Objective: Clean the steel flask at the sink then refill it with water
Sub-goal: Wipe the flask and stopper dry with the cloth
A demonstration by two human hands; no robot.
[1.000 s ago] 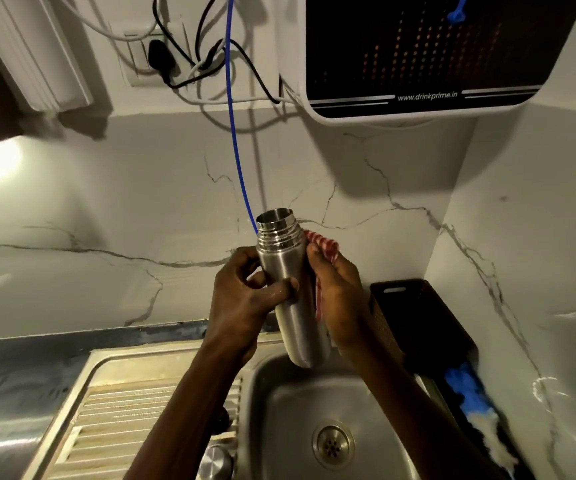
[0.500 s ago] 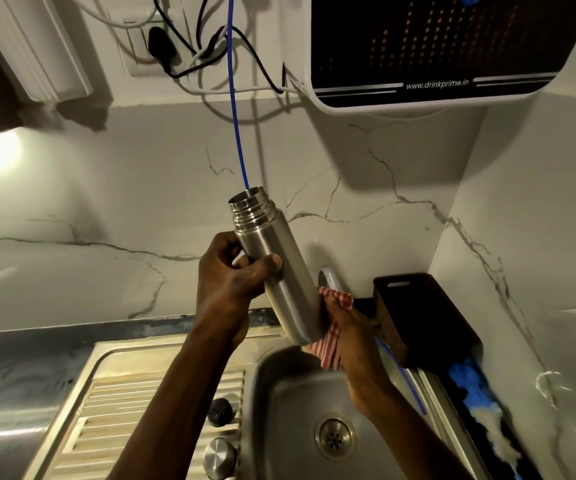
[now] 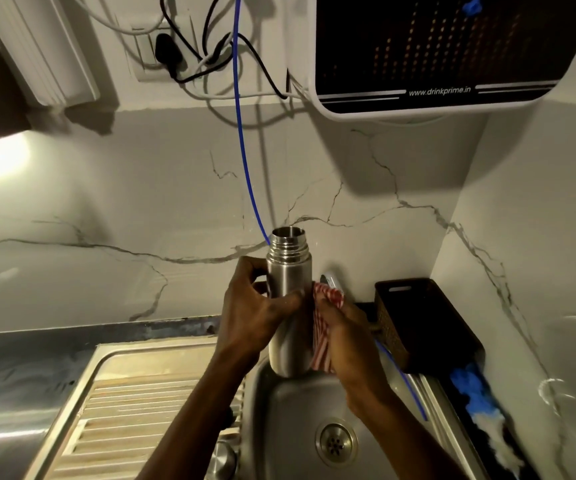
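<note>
Taking the flask as the landmark: to its lower left a ribbed steel draining board slopes beside the dark, glossy bench. The left hand grips the flask's smooth brushed-steel body from the left, fingers curled round its back and thumb across the front. The flask stands upright above the sink, cylindrical, its open threaded neck uppermost and its rounded base just over the basin's rim. A thin blue tube hangs down the wall and ends behind the neck. On the flask's right side the right hand presses a red-and-white checked cloth against the steel, fingers wrapped round the cloth. Below, a round drain sits in the basin, and a steel cap lies by the basin's left edge. Right of the flask a dark rectangular basket stands in the corner, with something blue and white beyond it. Above, a white-framed purifier hangs on the marble-veined wall, cables looped beside a socket.
</note>
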